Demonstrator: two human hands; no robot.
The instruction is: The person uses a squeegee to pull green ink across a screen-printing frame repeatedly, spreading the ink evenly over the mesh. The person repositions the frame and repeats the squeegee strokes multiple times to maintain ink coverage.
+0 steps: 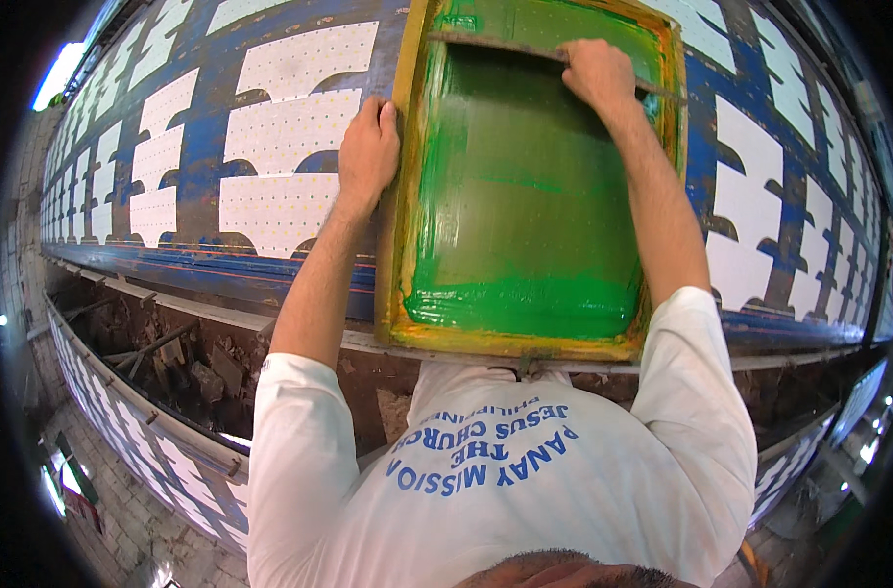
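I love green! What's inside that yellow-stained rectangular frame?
Shiny bright-green coating lies on an olive-green screen inside the yellow-stained rectangular frame, with a long dark bar held across it by the right grip. What's under the screen is covered, so I can't tell.

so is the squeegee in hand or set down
In hand: the right hand grips the squeegee, which crosses the far part of the green screen.

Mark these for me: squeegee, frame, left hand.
Squeegee (pixel 500 44): head view, on the bar's stretch left of the right hand (pixel 600 74).
Frame (pixel 515 344): head view, on the yellow-stained rim nearest the person.
Left hand (pixel 370 149): head view, on the back of the hand.
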